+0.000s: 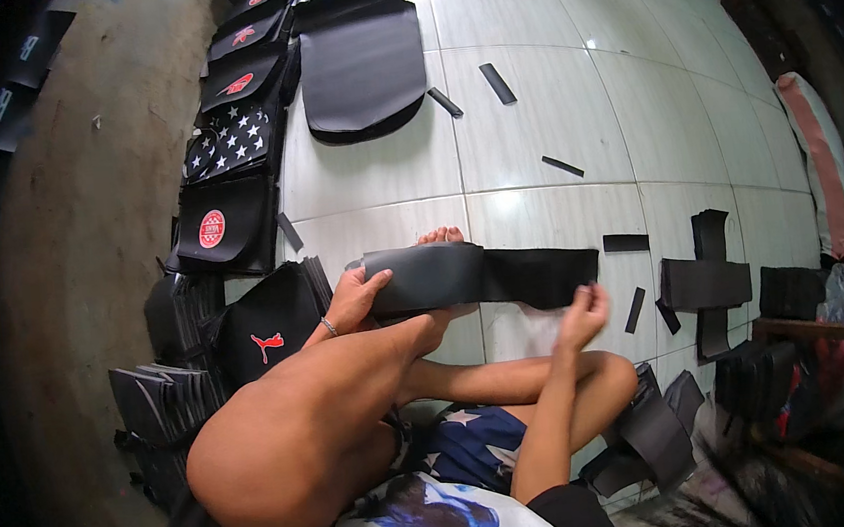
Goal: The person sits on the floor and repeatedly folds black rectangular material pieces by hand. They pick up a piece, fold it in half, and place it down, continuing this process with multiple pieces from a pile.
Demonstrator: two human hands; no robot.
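My left hand (356, 297) grips the left end of a grey sheet (423, 278) of leather-like material, thumb on top. Joined to it or overlapping it, a black strip (536, 274) extends to the right; the picture does not settle which. At the lower right corner of that strip are the bunched fingertips of my right hand (583, 317). They are slightly blurred, so whether they pinch the corner is unclear. Both pieces lie across my bent leg and foot, above the tiled floor (546, 215).
Stacked black flaps with printed emblems (226, 224) line the left side. A pile of rounded black panels (364, 73) lies ahead. Narrow offcuts (498, 84) are scattered over the tiles. Crossed black pieces (706, 284) and a wooden bar (827, 328) are at the right.
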